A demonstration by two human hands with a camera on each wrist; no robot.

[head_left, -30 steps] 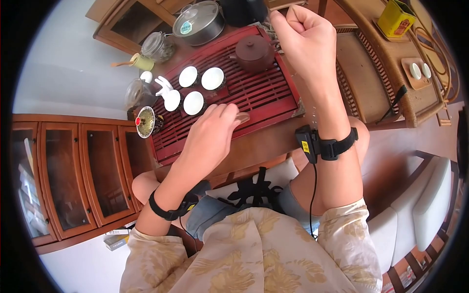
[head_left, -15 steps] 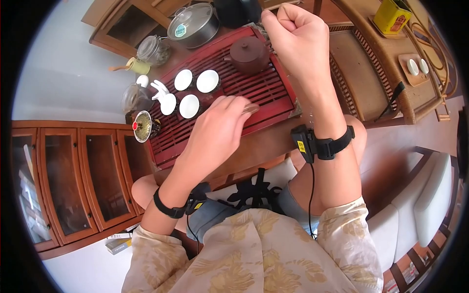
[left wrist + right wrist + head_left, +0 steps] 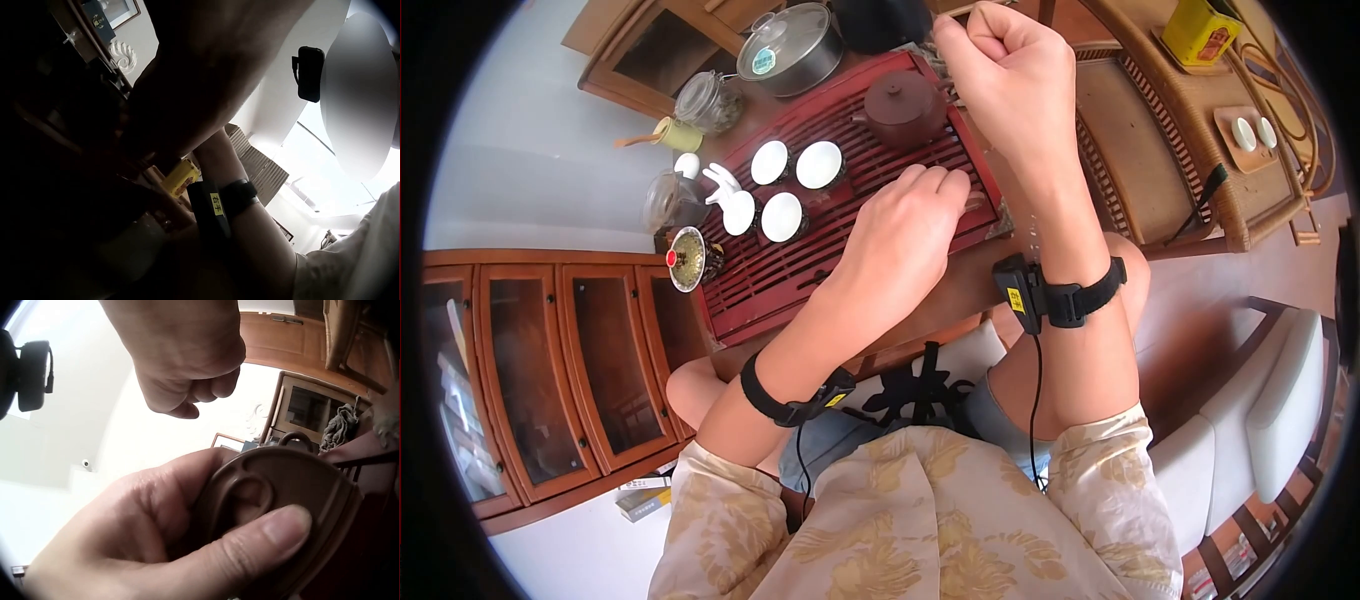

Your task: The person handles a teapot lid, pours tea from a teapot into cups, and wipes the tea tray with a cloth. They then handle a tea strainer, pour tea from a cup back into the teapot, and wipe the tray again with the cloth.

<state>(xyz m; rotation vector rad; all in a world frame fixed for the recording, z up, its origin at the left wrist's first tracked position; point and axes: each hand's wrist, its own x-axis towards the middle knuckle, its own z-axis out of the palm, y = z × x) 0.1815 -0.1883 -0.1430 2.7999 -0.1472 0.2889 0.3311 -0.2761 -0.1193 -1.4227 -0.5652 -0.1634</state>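
Observation:
In the right wrist view my left hand [image 3: 169,550] pinches a brown, clay-coloured piece [image 3: 319,506]. Its edge is curved and ridged, with raised loops, and my thumb lies across its face. In the head view this left hand [image 3: 910,230] is over the right front part of the red slatted tea tray [image 3: 730,318], with only a sliver of the piece showing. My right hand [image 3: 1015,80] is raised in a fist beyond the tray's right edge; the right wrist view shows nothing in this fist [image 3: 194,362]. A brown teapot [image 3: 905,108], lid on, stands between both hands.
Several white-lined cups [image 3: 820,165] and a white figurine [image 3: 722,186] stand on the tray's left half. A lidded pot [image 3: 790,50], a black vessel [image 3: 880,22] and a glass jar [image 3: 708,102] line the back. A wicker stand [image 3: 1120,140] is at the right.
My left hand has moved rightward across the tray with the brown piece, now close below the teapot. The right fist keeps its shape and nearly its place.

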